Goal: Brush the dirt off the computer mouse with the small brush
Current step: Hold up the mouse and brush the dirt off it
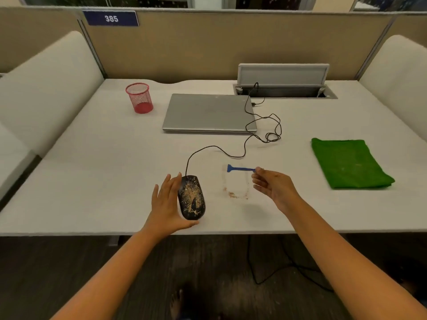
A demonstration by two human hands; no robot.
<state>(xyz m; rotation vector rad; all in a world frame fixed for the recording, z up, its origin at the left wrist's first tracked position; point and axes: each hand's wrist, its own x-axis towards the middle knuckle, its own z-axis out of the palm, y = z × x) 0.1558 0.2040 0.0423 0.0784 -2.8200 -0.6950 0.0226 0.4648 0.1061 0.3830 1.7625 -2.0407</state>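
**Inspector:** Report the condition and position of the computer mouse (191, 197).

**Operator:** One black corded mouse lay near the front edge of the white counter (92, 181). Tan grit speckled its top shell, densest across the middle. Its cable (231, 155) ran back in loops toward the far side.

**Inspector:** Left hand?

**Operator:** The left hand (167, 204) stood on edge against the mouse's left flank. Its fingers (169, 182) were straight and slightly spread, and the thumb curved under the mouse's near end. Contact was at the side; the fingers did not wrap over the top.

**Inspector:** Right hand?

**Operator:** The right hand (273, 187) was to the right of the mouse, apart from it. Thumb and forefinger were pinched together on the handle end of one small blue brush (240, 168), held level with its head pointing left. The remaining fingers were loosely curled.

**Inspector:** Anything between the hands?

**Operator:** A faint reddish-brown dust outline (238, 192) lay on the counter below the brush.

**Inspector:** Count the items beyond.

**Operator:** One folded green cloth (349, 165) at right. One closed grey laptop (209, 113) at centre. One red mesh cup (139, 98) at far left. One open cable hatch (284, 86) at the back, which the cable entered.
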